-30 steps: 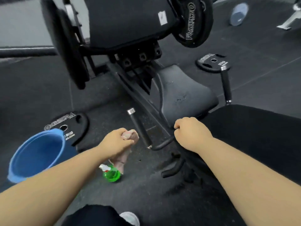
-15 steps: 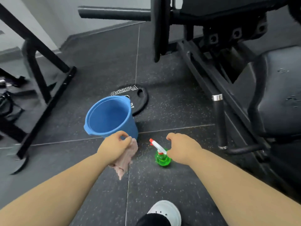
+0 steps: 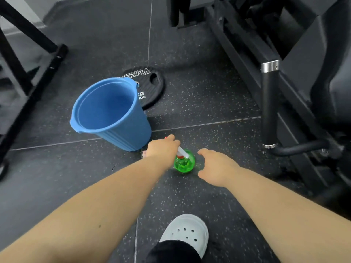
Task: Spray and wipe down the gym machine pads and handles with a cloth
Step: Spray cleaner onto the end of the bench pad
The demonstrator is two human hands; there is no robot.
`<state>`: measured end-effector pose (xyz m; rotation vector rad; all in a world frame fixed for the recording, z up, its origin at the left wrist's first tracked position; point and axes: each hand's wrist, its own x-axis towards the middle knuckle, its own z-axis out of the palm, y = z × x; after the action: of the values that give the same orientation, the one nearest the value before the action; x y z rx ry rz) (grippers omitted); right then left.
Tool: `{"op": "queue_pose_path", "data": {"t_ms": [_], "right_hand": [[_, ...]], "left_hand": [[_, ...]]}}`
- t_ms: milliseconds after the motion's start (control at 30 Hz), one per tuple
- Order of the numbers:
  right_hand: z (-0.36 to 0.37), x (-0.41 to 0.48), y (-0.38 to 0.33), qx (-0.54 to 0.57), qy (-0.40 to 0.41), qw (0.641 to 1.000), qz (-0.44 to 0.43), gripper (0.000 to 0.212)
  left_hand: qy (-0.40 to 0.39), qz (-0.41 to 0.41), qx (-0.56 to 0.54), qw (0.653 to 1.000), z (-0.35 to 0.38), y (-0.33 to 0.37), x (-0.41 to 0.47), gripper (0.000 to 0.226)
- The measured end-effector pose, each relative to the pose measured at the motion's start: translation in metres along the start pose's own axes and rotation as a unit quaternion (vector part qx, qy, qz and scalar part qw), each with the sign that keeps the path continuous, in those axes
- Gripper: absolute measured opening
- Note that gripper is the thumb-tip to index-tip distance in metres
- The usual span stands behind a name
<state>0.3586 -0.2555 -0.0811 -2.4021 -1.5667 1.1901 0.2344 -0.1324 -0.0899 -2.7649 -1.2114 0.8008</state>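
1. Spray bottle (image 3: pixel 183 164): round green body standing upright on the floor (image 3: pixel 209 103), just right of the bucket's base. Its white sprayer neck slants up and left, and its red nozzle tip pokes out past the left hand's knuckles.
2. Left hand (image 3: pixel 163 148): laid over the sprayer head with the back of the hand toward the camera. The fingers curl down out of sight, so I cannot tell whether they grip the sprayer.
3. Pink scrap (image 3: pixel 144 153): it shows at the heel of the left hand and is too small to identify.
4. Right hand (image 3: pixel 215 167): released, with loose, slightly spread fingers holding nothing. It is low and just right of the bottle, apart from it.
5. Blue bucket (image 3: pixel 129 137): upright, mouth toward the camera, nothing visible inside.
6. Black weight plate (image 3: pixel 152 86): flat on the floor behind the bucket and partly hidden by it.
7. Machine handle (image 3: pixel 268 107): black grip with chrome collars, at right, well apart from both hands. A dark pad (image 3: pixel 334 76) sits beyond it.
8. Pale clog shoe (image 3: pixel 187 230): at bottom centre, below the bottle.
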Motion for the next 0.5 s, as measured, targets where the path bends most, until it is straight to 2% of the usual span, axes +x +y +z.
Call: {"op": "queue_pose_path", "data": {"t_ms": [67, 233, 500], "right_hand": [[0.006, -0.003, 0.006, 0.000, -0.005, 1.000, 0.004, 0.062], [0.013, -0.006, 0.022, 0.011, 0.002, 1.000, 0.023, 0.062], [0.023, -0.029, 0.031, 0.017, 0.014, 1.000, 0.013, 0.069]], "left_hand": [[0.017, 0.016, 0.028, 0.999, 0.003, -0.001, 0.001, 0.031], [0.069, 0.071, 0.078, 0.992, 0.024, -0.015, 0.003, 0.018], [0.107, 0.157, 0.093, 0.977, 0.026, 0.002, -0.016, 0.019]]}}
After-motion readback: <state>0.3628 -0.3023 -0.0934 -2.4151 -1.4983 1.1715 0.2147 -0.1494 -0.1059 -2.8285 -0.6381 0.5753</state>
